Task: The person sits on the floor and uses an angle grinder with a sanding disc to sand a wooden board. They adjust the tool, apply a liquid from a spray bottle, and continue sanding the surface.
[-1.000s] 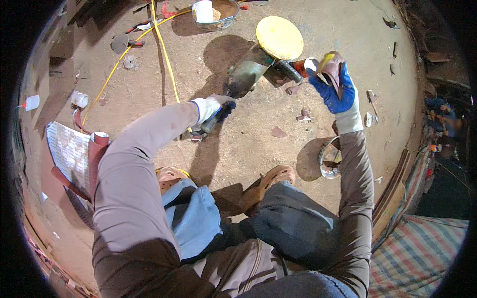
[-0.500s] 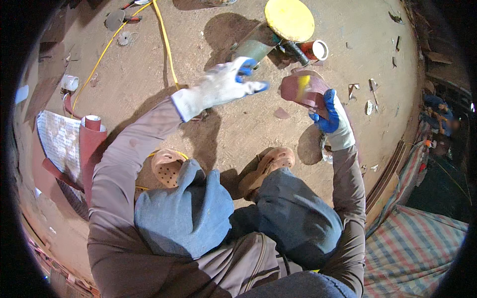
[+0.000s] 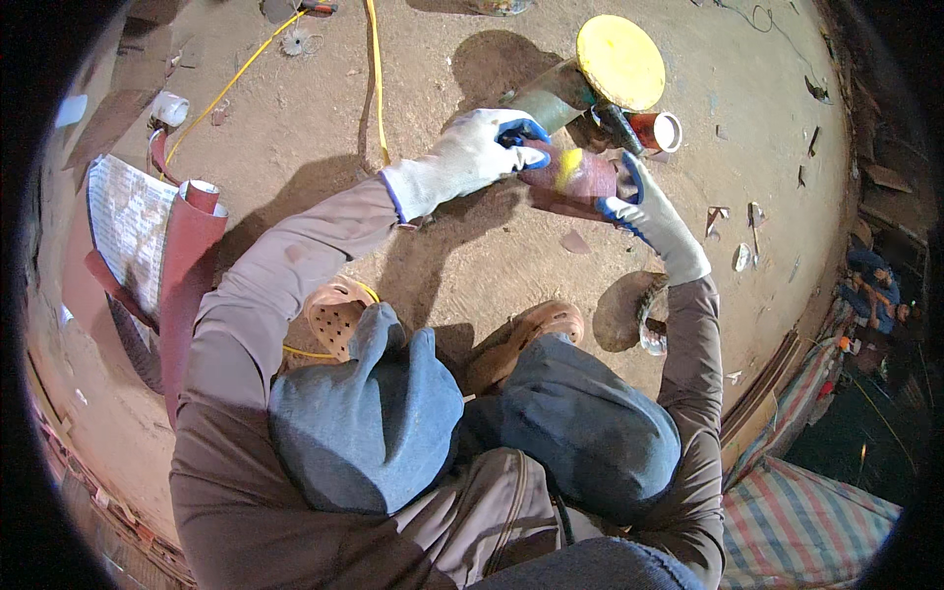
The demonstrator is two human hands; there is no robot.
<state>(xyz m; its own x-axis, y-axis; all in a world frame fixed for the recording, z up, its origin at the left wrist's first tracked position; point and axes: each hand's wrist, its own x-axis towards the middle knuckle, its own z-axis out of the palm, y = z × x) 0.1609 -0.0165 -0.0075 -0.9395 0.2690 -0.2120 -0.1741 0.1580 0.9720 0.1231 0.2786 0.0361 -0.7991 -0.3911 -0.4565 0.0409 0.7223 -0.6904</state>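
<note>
Between my two gloved hands is a dark red piece of sandpaper [image 3: 591,175], curved, with a yellow patch on it. My left hand [image 3: 484,157], in a white glove with blue fingertips, is closed on its left edge. My right hand [image 3: 644,206] grips the right end between thumb and fingers. Just beyond the sandpaper stands a yellow round disc [image 3: 621,61] against a greenish cylinder [image 3: 551,95], with a black handle [image 3: 618,129] beside it. A red cup-like piece with a white rim [image 3: 653,132] lies next to that handle.
Rolled red sandpaper [image 3: 194,251] with a printed backing sheet [image 3: 126,214] lies at the left. A yellow cord [image 3: 377,84] crosses the far floor. Scraps [image 3: 742,258] are scattered at the right, a striped cloth [image 3: 806,521] nearer. Someone else [image 3: 873,290] is at the far right edge.
My left hand has come to the sandpaper and closed on its left edge. The sandpaper, held in my right hand, has moved slightly left. The view has shifted a little.
</note>
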